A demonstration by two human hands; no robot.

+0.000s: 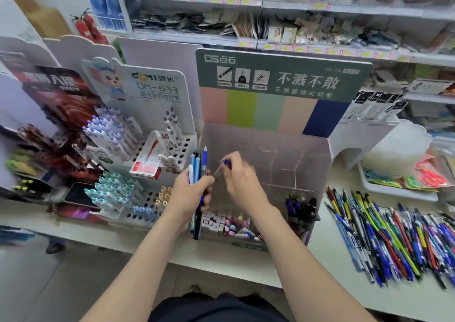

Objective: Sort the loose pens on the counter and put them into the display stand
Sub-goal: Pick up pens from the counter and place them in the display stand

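The left hand (194,193) is curled round a bundle of about 5 blue pens (198,164), held upright just in front of the clear display stand (295,154). The right hand (242,181) pinches 1 blue-capped pen (222,167), blurred, close beside the bundle. The step looks like slotting that pen in: match it to a compartment of like pens, such as the dark pens (301,207) at front right. The loose pens (394,235) lie heaped on the bench (332,248) to the right.

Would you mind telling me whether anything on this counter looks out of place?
Yes: a red box lies tilted across the holes of the white stand, and loose pens sprawl in a heap on the counter at right.
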